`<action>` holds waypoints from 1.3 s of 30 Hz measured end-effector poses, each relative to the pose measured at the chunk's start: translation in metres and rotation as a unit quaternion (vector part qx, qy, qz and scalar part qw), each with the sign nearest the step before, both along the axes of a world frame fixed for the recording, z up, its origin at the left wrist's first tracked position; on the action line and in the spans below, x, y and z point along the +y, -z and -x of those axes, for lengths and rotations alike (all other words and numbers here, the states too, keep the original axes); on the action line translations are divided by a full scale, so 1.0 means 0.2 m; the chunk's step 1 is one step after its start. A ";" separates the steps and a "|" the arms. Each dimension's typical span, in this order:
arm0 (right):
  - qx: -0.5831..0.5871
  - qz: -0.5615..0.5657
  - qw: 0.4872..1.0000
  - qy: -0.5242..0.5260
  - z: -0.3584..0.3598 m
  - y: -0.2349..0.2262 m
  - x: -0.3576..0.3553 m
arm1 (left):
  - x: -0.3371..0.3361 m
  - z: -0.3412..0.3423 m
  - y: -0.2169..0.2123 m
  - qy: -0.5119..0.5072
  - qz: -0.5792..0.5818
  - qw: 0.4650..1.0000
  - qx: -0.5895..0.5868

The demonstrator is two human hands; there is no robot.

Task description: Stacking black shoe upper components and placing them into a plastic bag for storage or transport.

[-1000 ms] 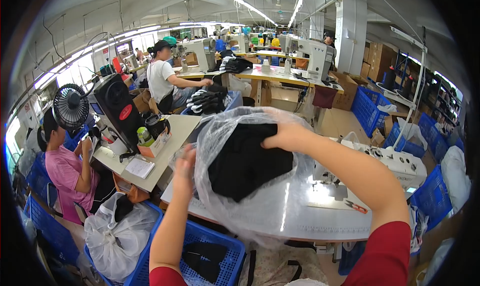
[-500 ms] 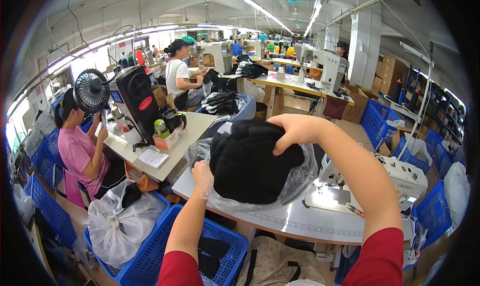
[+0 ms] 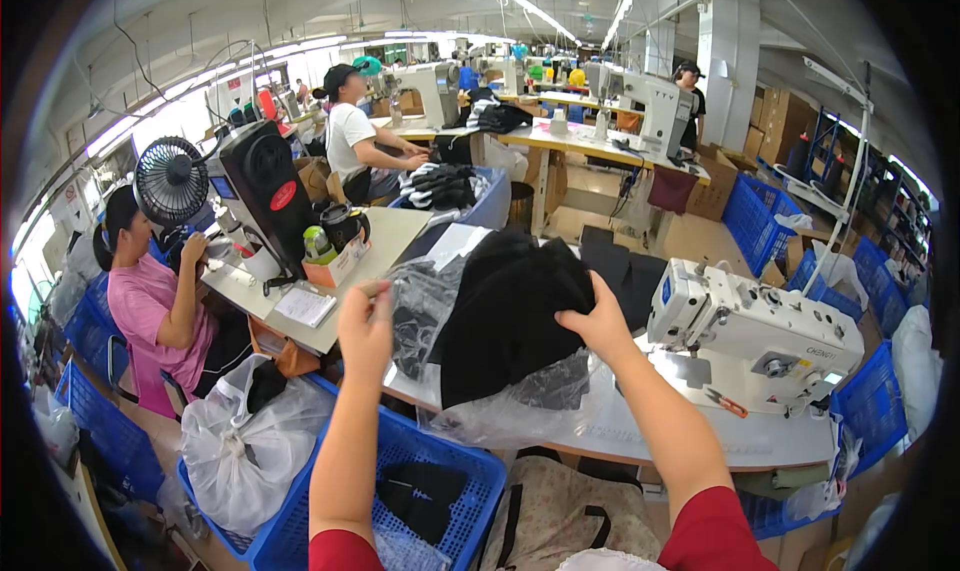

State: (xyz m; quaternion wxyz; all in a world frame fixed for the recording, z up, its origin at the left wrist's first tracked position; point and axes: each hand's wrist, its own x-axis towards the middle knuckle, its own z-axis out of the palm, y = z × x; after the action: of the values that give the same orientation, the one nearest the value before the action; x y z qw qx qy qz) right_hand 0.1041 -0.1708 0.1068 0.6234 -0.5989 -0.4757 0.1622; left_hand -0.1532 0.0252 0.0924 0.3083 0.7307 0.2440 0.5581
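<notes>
A thick bundle of black fabric pieces (image 3: 510, 316) stands tilted over the worktable, partly inside a crumpled clear plastic bag (image 3: 415, 321). At the bundle's right edge my right hand (image 3: 603, 321) grips it, thumb in front and the other fingers partly hidden behind. To the left, my left hand (image 3: 366, 323) is closed in a pinch on the bag's edge, away from the cloth. Loose plastic spreads below the bundle, over the table's front edge. More flat black pieces (image 3: 625, 276) lie on the table behind my right hand.
A white sewing machine (image 3: 760, 331) stands right, with orange-handled snips (image 3: 726, 402) before it. Blue crates (image 3: 455, 511) sit low left beside a tied white mesh sack (image 3: 245, 451). Two co-workers sit at left, one in pink (image 3: 165, 316), one in white (image 3: 350, 136); another person stands far right.
My right hand has moved from the bundle's top to its right side. My left hand has moved up and left, drawing the bag's edge outward. The flat black pieces behind have come into view.
</notes>
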 end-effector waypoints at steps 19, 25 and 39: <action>0.029 -0.061 0.992 0.107 0.22 0.21 -0.06 | -0.53 -0.21 0.17 -0.098 -0.301 0.945 0.086; 0.063 -0.084 0.989 0.105 0.23 0.24 -0.06 | -0.55 -0.19 0.26 -0.064 -0.355 0.930 0.064; 0.069 -0.104 0.985 0.122 0.24 0.30 -0.11 | -0.58 -0.19 0.19 -0.089 -0.344 0.930 0.091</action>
State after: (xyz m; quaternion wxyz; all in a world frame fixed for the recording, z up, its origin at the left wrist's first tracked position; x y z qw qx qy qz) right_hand 0.0568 -0.1918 0.0473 0.7289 -0.5716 -0.3692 0.0752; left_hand -0.1161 -0.0903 0.0540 -0.0362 0.8149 0.1280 0.5642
